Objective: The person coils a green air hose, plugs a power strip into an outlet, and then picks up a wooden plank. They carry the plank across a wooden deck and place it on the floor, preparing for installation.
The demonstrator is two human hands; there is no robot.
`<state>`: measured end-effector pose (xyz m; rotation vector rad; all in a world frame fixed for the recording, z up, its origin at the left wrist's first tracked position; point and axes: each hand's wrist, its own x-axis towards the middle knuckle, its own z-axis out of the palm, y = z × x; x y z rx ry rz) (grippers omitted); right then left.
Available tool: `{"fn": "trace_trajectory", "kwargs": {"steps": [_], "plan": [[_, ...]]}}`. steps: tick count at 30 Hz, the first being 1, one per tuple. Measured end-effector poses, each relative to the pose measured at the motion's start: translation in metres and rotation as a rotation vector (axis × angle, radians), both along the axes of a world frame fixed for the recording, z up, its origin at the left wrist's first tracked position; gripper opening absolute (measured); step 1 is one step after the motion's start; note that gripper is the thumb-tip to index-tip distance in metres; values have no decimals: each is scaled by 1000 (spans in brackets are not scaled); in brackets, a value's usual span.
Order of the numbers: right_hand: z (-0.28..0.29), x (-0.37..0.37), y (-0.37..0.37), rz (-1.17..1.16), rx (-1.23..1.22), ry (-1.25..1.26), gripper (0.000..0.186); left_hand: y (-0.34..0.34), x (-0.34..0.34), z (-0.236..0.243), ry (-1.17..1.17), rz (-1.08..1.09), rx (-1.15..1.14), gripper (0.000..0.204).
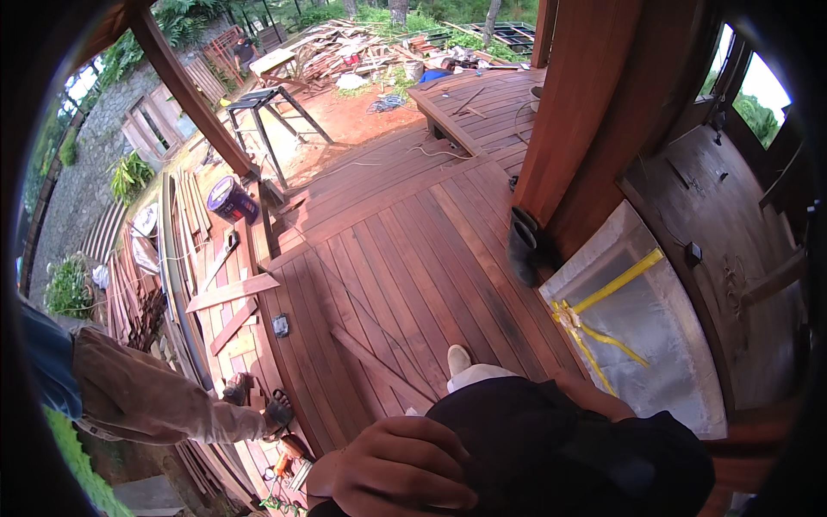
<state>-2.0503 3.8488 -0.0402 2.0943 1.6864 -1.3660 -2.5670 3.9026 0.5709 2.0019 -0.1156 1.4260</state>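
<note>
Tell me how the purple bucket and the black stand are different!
The bucket is purple, while the stand is black. The bucket has a round, solid wall; the stand has long, thin legs with open space between them. The bucket is short, and the stand is taller. Both are ahead, toward the person's left.

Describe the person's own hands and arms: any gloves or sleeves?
The left hand is bare, with no glove or marking visible; a dark edge at its wrist may be a cuff. The right arm shows only a bare part beyond black clothing.
</note>
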Motion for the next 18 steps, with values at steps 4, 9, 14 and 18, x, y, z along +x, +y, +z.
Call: {"fn": "trace_trajectory", "kwargs": {"steps": [4, 9, 14, 18], "plan": [[64, -34, 208, -474, 198, 277, 11, 104, -50, -91, -87, 731, -578, 21], [120, -107, 382, -551, 214, 331, 13, 211, -136, -341, 496, 1291, -1411, 30], [81, -199, 464, -434, -79, 155, 13, 151, -203, -573, 1081, 1060, -1976, 35], [55, -242, 543, 187, -45, 49, 13, 136, -266, -650, 701, 961, -2721, 35]]}}
